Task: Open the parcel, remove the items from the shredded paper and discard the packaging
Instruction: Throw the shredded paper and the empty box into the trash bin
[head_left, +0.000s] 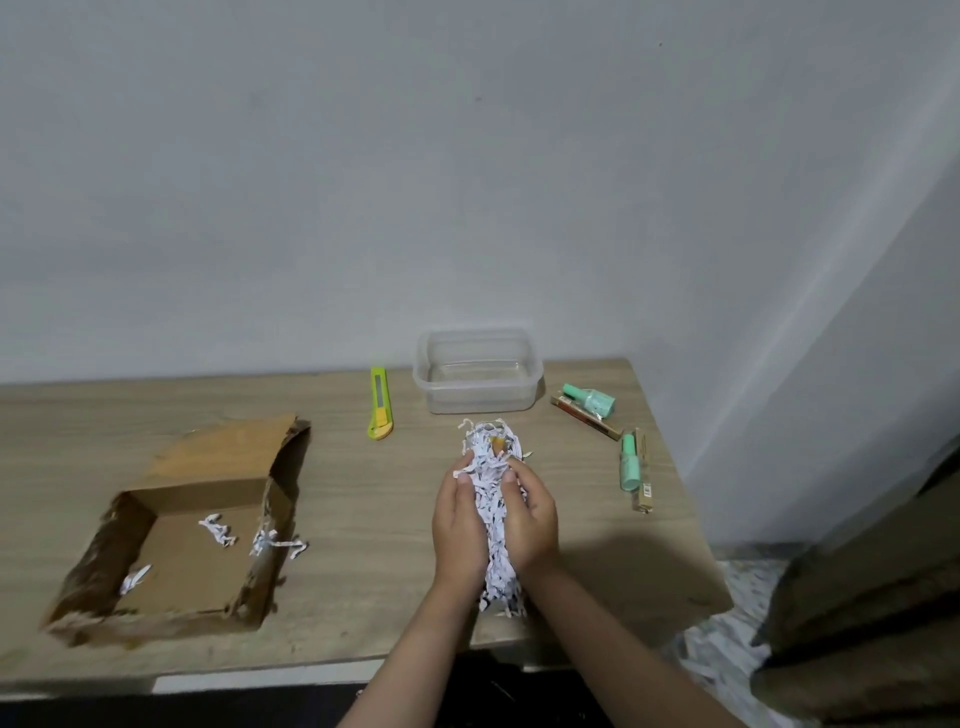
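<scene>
Left hand (460, 525) and right hand (530, 512) close together over near-middle of light wooden table (363, 519), fingers curled, both gripping one long wad of white shredded paper (491, 467). Small orange item peeks from wad's far end. Torn brown cardboard box (176, 530) lies open at left, few paper shreds inside. Two mint-green bottles (592, 399) with slim brown packets lie at right. Clear plastic tub (477, 371) sits far-middle, yellow-green utility knife (381, 402) left of it.

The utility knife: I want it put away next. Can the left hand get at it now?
Probably not yet: the left hand and right hand both grip shredded paper. The utility knife lies unobstructed.
</scene>
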